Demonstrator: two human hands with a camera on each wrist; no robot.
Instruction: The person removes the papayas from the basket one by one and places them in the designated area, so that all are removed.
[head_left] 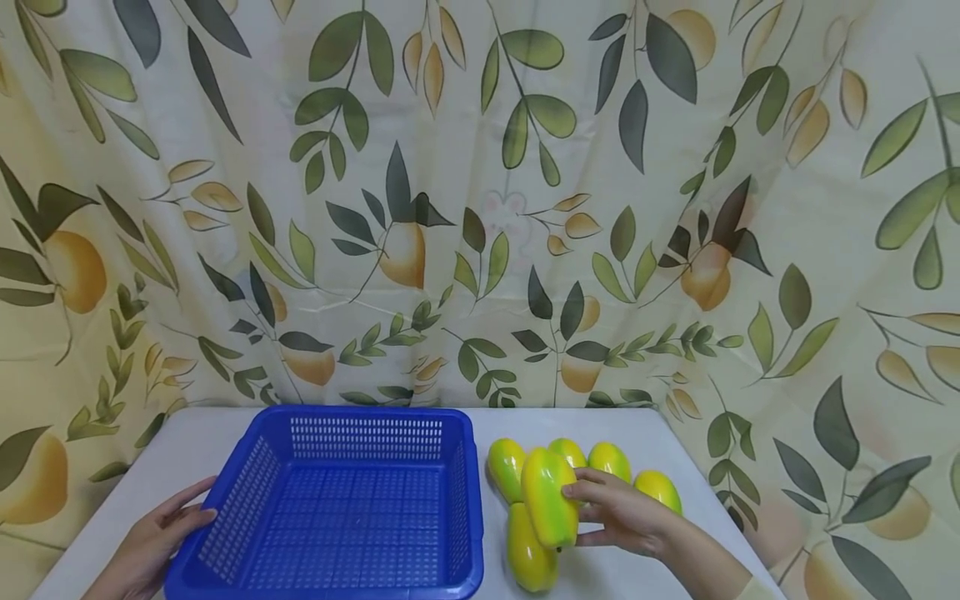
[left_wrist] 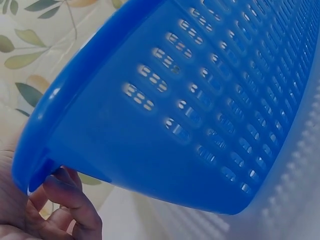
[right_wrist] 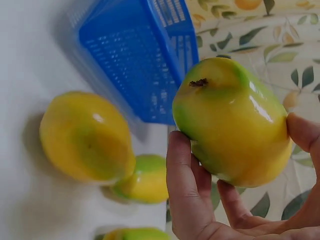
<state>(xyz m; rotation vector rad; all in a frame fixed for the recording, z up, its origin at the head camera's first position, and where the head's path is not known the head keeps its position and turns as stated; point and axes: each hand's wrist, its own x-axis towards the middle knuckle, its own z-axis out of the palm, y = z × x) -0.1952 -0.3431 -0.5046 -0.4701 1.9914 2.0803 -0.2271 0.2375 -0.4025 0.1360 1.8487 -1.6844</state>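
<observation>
My right hand [head_left: 618,512] holds a glossy yellow-green papaya [head_left: 550,498] above the table, right of the basket. In the right wrist view the thumb and fingers grip its sides, and its dark stem end [right_wrist: 198,82] faces the camera. My left hand [head_left: 153,537] grips the left rim of a blue plastic basket [head_left: 477,500]. The left wrist view shows curled fingers [left_wrist: 75,200] under the rim; the thumb lies over it in the head view. Nothing lies inside the basket.
Several more yellow-green papayas lie on the white table [head_left: 600,575] right of the basket, among them a near one [head_left: 531,562] partly behind the held one and a far right one [head_left: 658,490]. A leaf-and-fruit patterned curtain [head_left: 480,333] hangs behind the table.
</observation>
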